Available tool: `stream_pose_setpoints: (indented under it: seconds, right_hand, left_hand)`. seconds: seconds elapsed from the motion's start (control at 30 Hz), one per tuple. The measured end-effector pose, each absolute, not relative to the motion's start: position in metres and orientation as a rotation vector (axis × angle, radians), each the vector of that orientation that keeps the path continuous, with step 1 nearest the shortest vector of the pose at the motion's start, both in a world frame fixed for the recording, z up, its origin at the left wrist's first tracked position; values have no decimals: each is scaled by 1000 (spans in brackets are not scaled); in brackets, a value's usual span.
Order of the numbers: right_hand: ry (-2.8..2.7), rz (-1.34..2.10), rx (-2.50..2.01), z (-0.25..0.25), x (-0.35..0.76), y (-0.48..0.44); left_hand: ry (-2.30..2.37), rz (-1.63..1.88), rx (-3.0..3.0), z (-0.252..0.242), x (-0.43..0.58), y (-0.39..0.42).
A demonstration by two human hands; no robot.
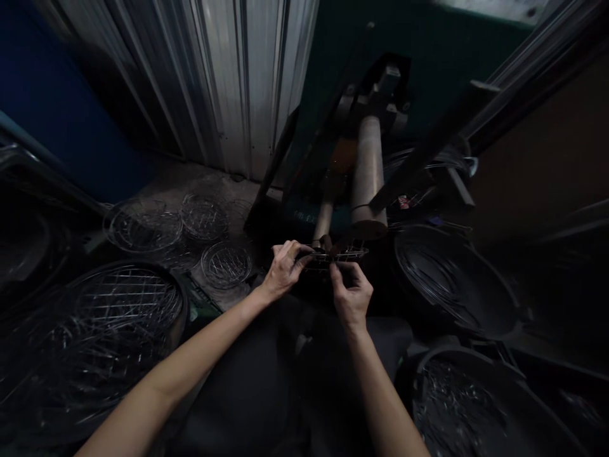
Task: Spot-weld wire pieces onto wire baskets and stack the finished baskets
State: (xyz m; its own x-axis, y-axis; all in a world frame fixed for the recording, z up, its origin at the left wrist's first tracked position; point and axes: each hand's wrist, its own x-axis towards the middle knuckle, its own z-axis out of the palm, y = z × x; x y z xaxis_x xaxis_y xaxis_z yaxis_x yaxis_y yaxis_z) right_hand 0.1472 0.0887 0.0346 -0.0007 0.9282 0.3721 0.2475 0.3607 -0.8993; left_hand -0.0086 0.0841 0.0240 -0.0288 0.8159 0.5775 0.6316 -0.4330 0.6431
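Note:
In the middle of the head view, a small wire rack [349, 255] is held level at the electrode tips of a green machine [314, 206]. My left hand [285, 266] pinches the rack's left side between thumb and fingers. With thumb and bent fingers, my right hand [351, 289] grips its near right edge. A thick metal cylinder [368, 171] of the machine comes down just above the rack, beside a thinner lower rod [324, 221]. Much of the rack is lost in shadow, and its contact with the tips cannot be made out.
Round wire grids [226, 263] lie on the floor at left. A large dark tub [178, 304] holds a heap of wire grids. At right stand a black basin [499, 298] with long wires and another tub [421, 365] with short metal pieces. Behind rises a corrugated wall [223, 76].

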Motion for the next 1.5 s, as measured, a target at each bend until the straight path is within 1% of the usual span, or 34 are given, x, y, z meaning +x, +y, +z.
stream_pose_setpoints:
  seconds: [0.37, 0.53, 0.63, 0.7, 0.8, 0.83, 0.87, 0.9, 0.97, 1.03, 1.1, 1.17, 1.33, 1.43, 1.5]
  right_hand:
    - [-1423, 823, -1109, 30, 142, 87]
    - [-1551, 751, -1160, 50, 143, 82]
    - [-1581, 740, -1293, 70, 173, 54]
    - [-1500, 636, -1481, 71, 219, 26]
    - [-1280, 277, -1911, 45, 315, -11]
    - [-1252, 240, -2135, 31, 346, -21]
    - [-1249, 267, -2362, 14, 374, -29]
    - [-1312, 387, -2535, -3, 397, -36]
    - [-1422, 662, -2679, -36, 424, -49]
    - [-1450, 831, -2667, -64, 430, -58]
    - [-1418, 897, -2634, -82, 426, -63]
    - [-1358, 913, -2637, -88, 423, -66]
    - [-1171, 791, -2729, -79, 440, -79]
    - [-1131, 668, -2768, -59, 441, -84]
    - [-1112, 553, -2731, -37, 426, -83]
  left_hand:
    - [1606, 1405, 2060, 28, -11, 84]
    - [1644, 1347, 2038, 31, -10, 86]
    - [1673, 1314, 1992, 39, -10, 75]
    - [1685, 1265, 1974, 47, -8, 60]
    - [1685, 1098, 1945, 57, 7, 36]
    - [1660, 1006, 1949, 59, 16, 30]
    - [1614, 896, 1973, 60, 26, 27]
    - [1558, 783, 2010, 60, 37, 25]
    - [1462, 619, 2095, 57, 54, 25]
    - [1375, 647, 2126, 51, 59, 24]
    - [1271, 834, 2093, 44, 48, 19]
    - [1185, 953, 2064, 35, 24, 10]
    - [1304, 699, 2106, 1, -20, -14]
    - [1386, 783, 2013, -13, -16, -15]
    - [1374, 878, 1944, -14, -10, -10]
